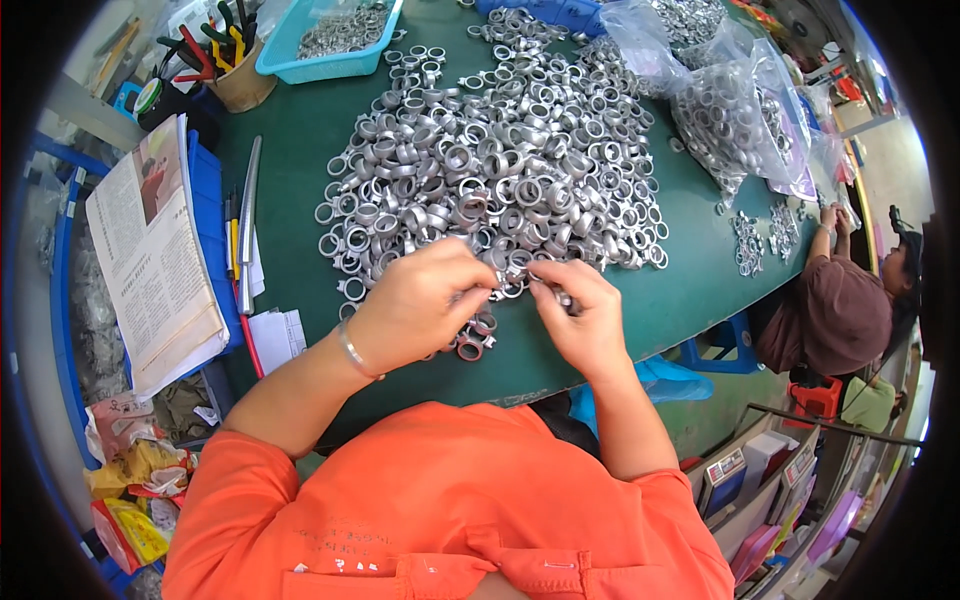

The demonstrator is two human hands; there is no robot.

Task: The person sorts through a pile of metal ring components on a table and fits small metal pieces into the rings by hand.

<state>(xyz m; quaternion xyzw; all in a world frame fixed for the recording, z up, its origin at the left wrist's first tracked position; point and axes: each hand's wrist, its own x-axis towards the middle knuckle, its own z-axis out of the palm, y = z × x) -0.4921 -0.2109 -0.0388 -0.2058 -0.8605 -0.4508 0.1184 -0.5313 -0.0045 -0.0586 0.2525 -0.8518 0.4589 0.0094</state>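
A large heap of silver-grey metal rings with small lugs (480, 150) covers the middle of the green table. At its near edge my left hand (425, 300), a band on its wrist, is closed in a pinch; what its fingertips hold is hidden. Facing it, my right hand (585, 315) is closed too, with a small grey metal piece (567, 300) showing among its curled fingers. Between the fingertips of both hands lies a metal ring (513, 288); whether it is held or part of the heap I cannot tell. Several rings (470, 347), some reddish inside, lie beside my left hand.
Back left are a light-blue basket (325, 68) of small metal parts and a tub of pliers (240, 80). A newspaper (155, 260) rests at the left by some pens. Clear bags of rings (725, 120) stand back right. Another person (835, 310) sits at the table's right side.
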